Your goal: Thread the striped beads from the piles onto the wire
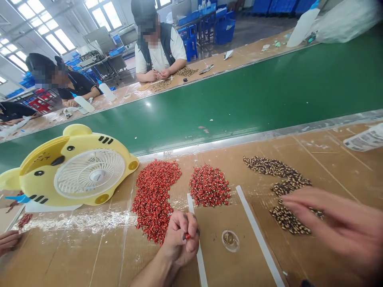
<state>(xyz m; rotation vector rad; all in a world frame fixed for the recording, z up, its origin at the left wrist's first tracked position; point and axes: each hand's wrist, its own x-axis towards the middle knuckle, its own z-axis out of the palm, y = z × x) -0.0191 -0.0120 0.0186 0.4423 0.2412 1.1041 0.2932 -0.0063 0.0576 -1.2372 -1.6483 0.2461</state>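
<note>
My left hand (183, 237) is closed in a pinch on a small red piece (187, 236), just right of a large heap of red pieces with pale tips (155, 195). A second, smaller red heap (209, 185) lies beyond it. My right hand (338, 227), slightly blurred, hangs over a trail of small black-and-gold pieces (289, 221). Its thumb and fingers come together at the tips; whatever they may hold is too small to make out. Between my hands a small clear round dish (230, 240) rests on the cardboard, with a little amber-looking content.
A yellow animal-shaped fan (74, 167) stands at the left. White strips (260, 235) run along the cardboard table. A green conveyor belt (239, 103) crosses behind, with co-workers (160, 48) and white bottles (302, 26) beyond. Another person's hand (10, 241) shows at the left edge.
</note>
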